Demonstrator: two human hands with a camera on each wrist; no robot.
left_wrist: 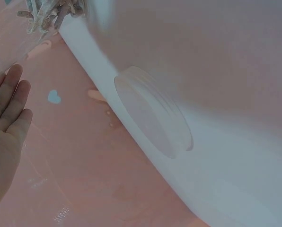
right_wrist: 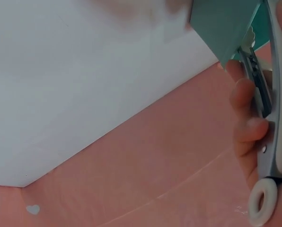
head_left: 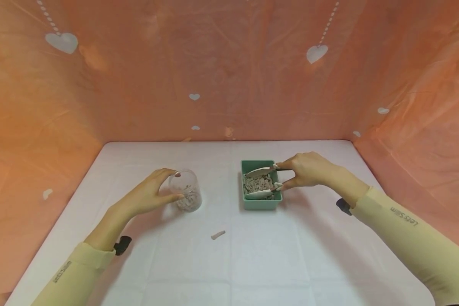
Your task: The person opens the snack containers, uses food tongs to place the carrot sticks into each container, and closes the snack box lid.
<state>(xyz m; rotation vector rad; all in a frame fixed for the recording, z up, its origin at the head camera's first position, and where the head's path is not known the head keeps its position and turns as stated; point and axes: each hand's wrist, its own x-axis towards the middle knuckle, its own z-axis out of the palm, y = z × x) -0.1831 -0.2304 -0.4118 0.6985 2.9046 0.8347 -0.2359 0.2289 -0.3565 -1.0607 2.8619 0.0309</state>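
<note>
One stray strip (head_left: 218,235) on the worktop (head_left: 187,272).
Left hand (head_left: 147,194), fingers round a clear jar (head_left: 184,182), probably steadies it; toward the far edge, right hand (head_left: 311,169)'s fingers clamp tongs (head_left: 258,171) spread inside a green tub (head_left: 260,205), likely gathering shreds (head_left: 258,183).

Passage between jar (head_left: 191,191) and box (head_left: 261,205)

Box (head_left: 261,205): soft sea-green, darker green inside. Jar (head_left: 183,180): clear, colourless. Shreds (head_left: 259,182): mottled grey-brown; stray shred (head_left: 218,235), same tone. Tongs (right_wrist: 267,156): grey handle with off-white panel, white loop (right_wrist: 263,202). Sleeves (head_left: 413,238): pale yellow, dark lettering. Wrist cameras (head_left: 123,245): black. Table (head_left: 195,272): white. Backdrop (head_left: 229,55): peach-orange to dusty pink, scattered with pale hearts (head_left: 62,43), two on strings of white dots (head_left: 329,21)
</note>
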